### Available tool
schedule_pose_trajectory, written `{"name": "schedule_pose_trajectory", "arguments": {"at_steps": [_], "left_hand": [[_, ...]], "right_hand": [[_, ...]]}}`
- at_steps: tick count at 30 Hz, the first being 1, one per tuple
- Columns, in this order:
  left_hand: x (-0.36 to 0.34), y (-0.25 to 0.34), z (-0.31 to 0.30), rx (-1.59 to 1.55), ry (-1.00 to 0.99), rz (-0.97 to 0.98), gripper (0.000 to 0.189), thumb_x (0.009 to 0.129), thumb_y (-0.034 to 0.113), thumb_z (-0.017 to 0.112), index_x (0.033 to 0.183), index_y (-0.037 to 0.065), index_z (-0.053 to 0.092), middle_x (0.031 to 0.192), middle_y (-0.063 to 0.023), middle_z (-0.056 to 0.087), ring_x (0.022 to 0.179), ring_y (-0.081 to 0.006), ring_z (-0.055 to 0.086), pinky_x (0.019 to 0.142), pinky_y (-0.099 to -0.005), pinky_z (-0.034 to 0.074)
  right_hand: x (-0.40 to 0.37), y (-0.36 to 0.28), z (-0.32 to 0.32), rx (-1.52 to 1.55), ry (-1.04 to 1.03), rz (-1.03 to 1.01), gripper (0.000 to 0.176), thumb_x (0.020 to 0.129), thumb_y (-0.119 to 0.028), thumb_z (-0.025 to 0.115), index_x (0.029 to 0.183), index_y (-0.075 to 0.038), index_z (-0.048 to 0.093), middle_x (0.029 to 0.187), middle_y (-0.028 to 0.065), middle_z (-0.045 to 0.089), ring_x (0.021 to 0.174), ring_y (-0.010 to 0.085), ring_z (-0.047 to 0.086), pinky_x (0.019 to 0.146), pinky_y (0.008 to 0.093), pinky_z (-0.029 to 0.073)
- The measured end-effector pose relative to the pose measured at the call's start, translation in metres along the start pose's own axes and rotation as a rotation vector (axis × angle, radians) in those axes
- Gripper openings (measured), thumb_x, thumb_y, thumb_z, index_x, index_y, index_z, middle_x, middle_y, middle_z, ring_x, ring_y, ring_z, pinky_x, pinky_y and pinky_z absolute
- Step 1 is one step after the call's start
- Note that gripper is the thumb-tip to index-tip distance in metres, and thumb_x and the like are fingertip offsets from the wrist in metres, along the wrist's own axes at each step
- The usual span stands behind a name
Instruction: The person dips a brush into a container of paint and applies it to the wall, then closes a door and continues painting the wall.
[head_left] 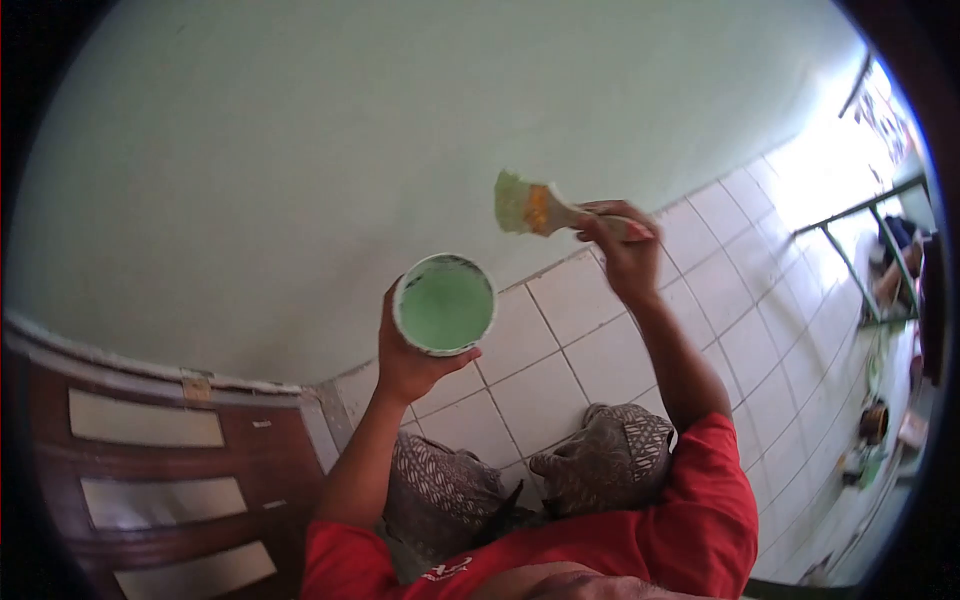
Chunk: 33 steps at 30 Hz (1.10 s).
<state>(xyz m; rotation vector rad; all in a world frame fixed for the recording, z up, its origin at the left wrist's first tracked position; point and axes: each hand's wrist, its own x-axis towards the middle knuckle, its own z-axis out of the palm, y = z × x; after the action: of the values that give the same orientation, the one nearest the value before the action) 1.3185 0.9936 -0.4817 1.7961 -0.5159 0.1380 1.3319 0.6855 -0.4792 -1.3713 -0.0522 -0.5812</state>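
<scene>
My left hand point(412, 368) is wrapped round a round white tub from below and the side. Light green paint point(446, 305) fills much of the tub, and dark smears mark the inside of its rim point(405, 338). To the right and farther up, my right hand point(628, 250) grips a paintbrush point(560, 212) by its handle. The brush's wide bristles are coated in green and point left, close to the pale green wall point(330, 180). Brush and tub are apart from each other.
A brown door with pale panels point(160, 500) stands at the lower left. White floor tiles point(600, 340) run along the wall's base. At the right are a green metal frame point(850, 262), part of another person point(900, 270) and several small items on the floor.
</scene>
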Motion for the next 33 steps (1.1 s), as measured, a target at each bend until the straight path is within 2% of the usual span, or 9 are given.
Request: {"name": "schedule_pose_trajectory", "arguments": {"at_steps": [2,4,6,10,15,25,28,31,33], "left_hand": [[0.002,-0.002,0.006,-0.047,0.025,-0.009,0.100,0.056,0.013,0.100,0.140,0.003,0.046,0.128,-0.0113,0.061,0.120,-0.0225,0.061,0.102,-0.0395,0.051],[0.009,-0.007,0.012,-0.095,0.016,-0.019,0.106,0.055,0.015,0.101,0.143,0.004,0.042,0.130,-0.0118,0.059,0.123,-0.0235,0.059,0.104,-0.0406,0.051],[0.015,-0.010,0.019,0.003,0.021,0.090,0.105,0.053,0.015,0.101,0.142,0.006,0.045,0.129,-0.0123,0.061,0.120,-0.0261,0.061,0.104,-0.0414,0.051],[0.023,-0.014,0.028,-0.019,0.046,0.049,0.108,0.050,0.014,0.100,0.143,0.006,0.045,0.128,-0.0127,0.062,0.117,-0.0285,0.063,0.103,-0.0420,0.051],[0.024,-0.016,0.032,-0.005,0.079,0.090,0.111,0.048,0.014,0.101,0.145,0.009,0.045,0.132,-0.0098,0.059,0.123,-0.0287,0.057,0.107,-0.0419,0.047],[0.020,-0.010,0.031,0.279,0.056,0.352,0.116,0.052,0.022,0.104,0.149,0.011,0.041,0.146,-0.0085,0.043,0.131,-0.0249,0.050,0.110,-0.0379,0.046],[0.020,-0.007,0.034,0.252,0.133,0.406,0.114,0.049,0.025,0.103,0.147,0.009,0.046,0.136,-0.0082,0.057,0.127,-0.0266,0.051,0.107,-0.0403,0.037],[0.020,-0.007,0.032,0.264,0.131,0.467,0.111,0.052,0.026,0.102,0.146,0.009,0.046,0.138,-0.0085,0.057,0.130,-0.0256,0.051,0.108,-0.0396,0.035],[0.019,-0.005,0.030,0.265,0.123,0.454,0.110,0.053,0.026,0.101,0.146,0.009,0.045,0.139,-0.0090,0.057,0.130,-0.0254,0.051,0.108,-0.0393,0.034]], "right_hand": [[0.005,-0.060,0.005,-0.173,-0.111,-0.222,0.014,0.087,0.000,0.079,0.098,0.006,0.072,0.101,0.0142,0.076,0.093,0.0194,0.073,0.081,0.0302,0.060],[0.002,-0.105,0.019,-0.172,-0.211,-0.170,0.011,0.085,0.002,0.079,0.094,0.004,0.072,0.102,0.0147,0.077,0.098,0.0208,0.074,0.082,0.0319,0.061],[0.000,-0.130,0.027,-0.263,-0.309,-0.222,0.016,0.082,0.000,0.082,0.095,0.002,0.072,0.098,0.0125,0.076,0.096,0.0232,0.075,0.080,0.0324,0.062],[-0.008,-0.146,0.039,-0.505,-0.591,-0.408,0.020,0.077,-0.003,0.087,0.092,-0.003,0.074,0.091,0.0102,0.076,0.097,0.0273,0.076,0.078,0.0344,0.063],[-0.023,-0.147,0.048,-0.854,-0.724,-0.664,0.014,0.073,-0.013,0.086,0.083,-0.012,0.076,0.093,0.0042,0.078,0.078,0.0198,0.075,0.066,0.0328,0.060],[-0.033,-0.121,0.052,-0.791,-0.883,-0.474,0.013,0.075,-0.003,0.082,0.083,-0.010,0.075,0.096,0.0072,0.077,0.081,0.0259,0.075,0.067,0.0363,0.062],[-0.031,-0.117,0.051,-0.763,-0.913,-0.432,0.013,0.075,-0.002,0.082,0.084,-0.009,0.075,0.096,0.0073,0.077,0.082,0.0263,0.076,0.067,0.0362,0.062],[-0.030,-0.115,0.052,-0.668,-0.923,-0.437,0.017,0.075,0.000,0.078,0.090,-0.006,0.073,0.087,0.0068,0.073,0.077,0.0289,0.071,0.065,0.0412,0.057],[-0.029,-0.114,0.052,-0.697,-0.929,-0.427,0.014,0.077,-0.003,0.083,0.088,-0.008,0.077,0.096,0.0077,0.077,0.081,0.0261,0.076,0.067,0.0358,0.062]]}}
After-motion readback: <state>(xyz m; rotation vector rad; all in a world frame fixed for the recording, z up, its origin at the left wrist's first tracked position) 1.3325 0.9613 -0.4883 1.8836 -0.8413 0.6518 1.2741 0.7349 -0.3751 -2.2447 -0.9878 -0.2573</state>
